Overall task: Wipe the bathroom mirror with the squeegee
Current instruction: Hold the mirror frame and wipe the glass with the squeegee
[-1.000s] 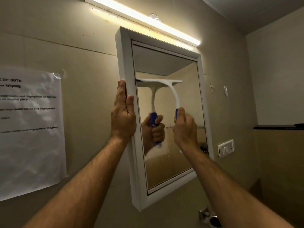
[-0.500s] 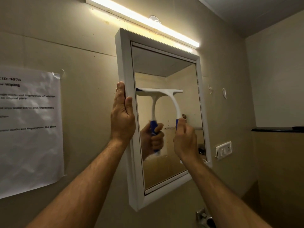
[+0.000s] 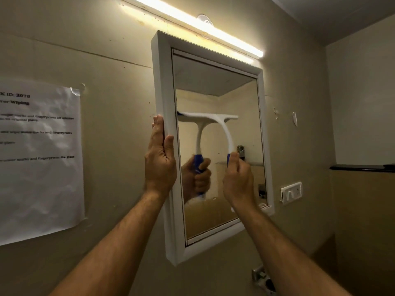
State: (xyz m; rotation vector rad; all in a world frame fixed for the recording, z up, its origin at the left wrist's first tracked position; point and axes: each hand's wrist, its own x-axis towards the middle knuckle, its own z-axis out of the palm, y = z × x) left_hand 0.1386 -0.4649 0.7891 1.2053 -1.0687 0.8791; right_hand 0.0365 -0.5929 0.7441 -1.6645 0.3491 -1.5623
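The bathroom mirror (image 3: 239,99) hangs on the beige wall in a thick white frame (image 3: 164,86). A white squeegee (image 3: 225,129) with a blue handle lies with its blade flat across the glass at mid height, on the left half. My right hand (image 3: 238,180) is shut on the blue handle below the blade. My left hand (image 3: 160,163) presses against the frame's left edge, fingers pointing up and thumb on the front of the frame. The glass reflects the squeegee and the gripping hand.
A tube light (image 3: 198,24) glows above the mirror. A printed paper sheet (image 3: 38,159) is taped to the wall at left. A white switch plate (image 3: 291,192) sits right of the mirror, a dark ledge (image 3: 361,167) further right, and a metal fitting (image 3: 263,280) below.
The squeegee blade and my right hand have slid down the glass from the upper part to about mid height. My left hand has stayed on the frame's left edge.
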